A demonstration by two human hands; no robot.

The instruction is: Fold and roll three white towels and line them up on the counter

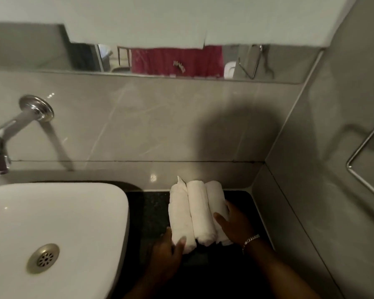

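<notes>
Three rolled white towels lie side by side on the dark counter (147,203), each running away from me. The left roll (179,212) has a loose corner sticking up at its far end. The middle roll (200,210) touches both neighbours. The right roll (216,195) is partly hidden under my right hand (233,225), which lies on it with the fingers spread over its side. My left hand (168,251) cups the near end of the left roll, thumb on top.
A white basin (52,223) with a metal drain fills the left. A chrome spout (7,137) sticks out of the grey tiled wall above it. The side wall at right carries a metal rail (363,152). A mirror strip runs above the tiles.
</notes>
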